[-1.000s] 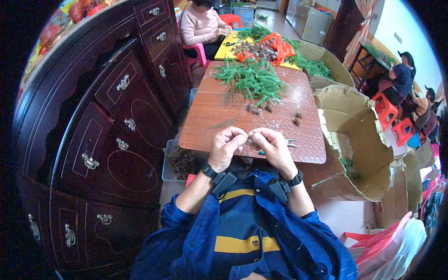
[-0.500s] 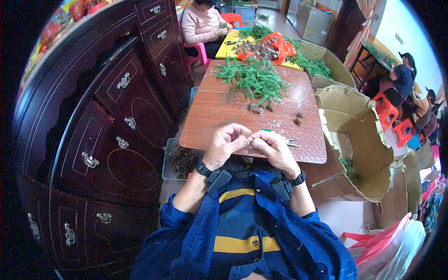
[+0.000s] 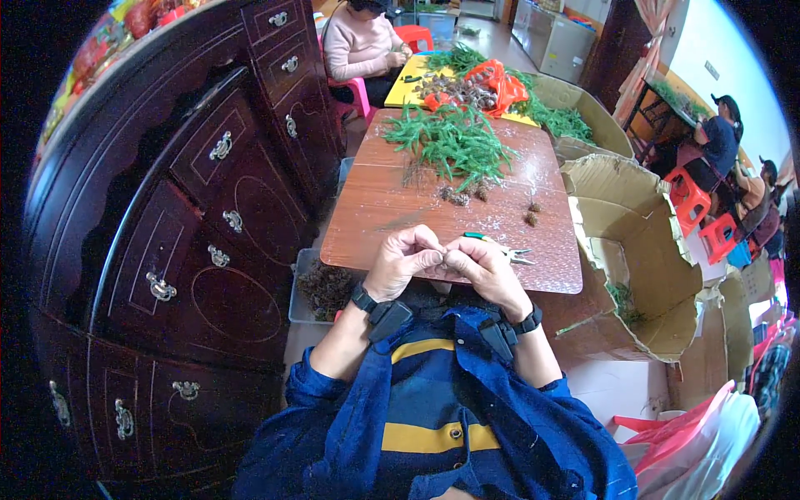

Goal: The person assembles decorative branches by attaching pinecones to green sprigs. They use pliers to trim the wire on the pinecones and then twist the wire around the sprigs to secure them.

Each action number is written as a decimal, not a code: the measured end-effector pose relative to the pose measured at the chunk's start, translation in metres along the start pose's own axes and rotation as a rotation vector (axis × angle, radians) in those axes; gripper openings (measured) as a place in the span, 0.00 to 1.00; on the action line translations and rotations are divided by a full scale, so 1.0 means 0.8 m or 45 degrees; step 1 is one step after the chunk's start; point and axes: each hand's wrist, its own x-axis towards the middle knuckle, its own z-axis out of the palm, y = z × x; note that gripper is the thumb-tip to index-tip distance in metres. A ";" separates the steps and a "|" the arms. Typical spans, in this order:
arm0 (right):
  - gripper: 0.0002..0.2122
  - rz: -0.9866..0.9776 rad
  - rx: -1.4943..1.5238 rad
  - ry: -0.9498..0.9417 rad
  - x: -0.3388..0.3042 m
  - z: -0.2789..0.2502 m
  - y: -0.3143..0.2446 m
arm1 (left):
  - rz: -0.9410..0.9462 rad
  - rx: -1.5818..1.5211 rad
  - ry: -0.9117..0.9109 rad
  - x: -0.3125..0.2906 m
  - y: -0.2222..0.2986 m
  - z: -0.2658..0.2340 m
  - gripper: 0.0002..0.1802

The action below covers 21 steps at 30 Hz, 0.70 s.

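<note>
My left hand (image 3: pixel 406 260) and my right hand (image 3: pixel 483 267) meet at the near edge of the brown table (image 3: pixel 375 200). The fingertips of both are pinched together, and whatever lies between them is too small and hidden to make out. Just beyond my right hand lie pliers (image 3: pixel 518 257) with green handles, partly covered by that hand. Farther up the table is a heap of green artificial sprigs (image 3: pixel 450 142). Small brown pine cones (image 3: pixel 532 214) lie right of centre, and a few more cones (image 3: pixel 458 196) rest at the heap's near side. White flecks dot the tabletop.
A large open cardboard box (image 3: pixel 621 217) stands right of the table. To the left are a dark wooden cabinet (image 3: pixel 183 225) and a plastic bin (image 3: pixel 323 287) of dark brown pieces. A yellow table (image 3: pixel 408 83) with a red bag (image 3: pixel 500 87) adjoins the far end; a person (image 3: pixel 362 46) sits beside it.
Both hands have shifted very slightly, still pinched together. My right hand is a little lower, showing more of the pliers' green handles.
</note>
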 end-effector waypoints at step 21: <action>0.10 -0.222 -0.722 0.287 -0.006 -0.011 -0.009 | 0.141 0.539 0.310 0.005 -0.012 0.012 0.03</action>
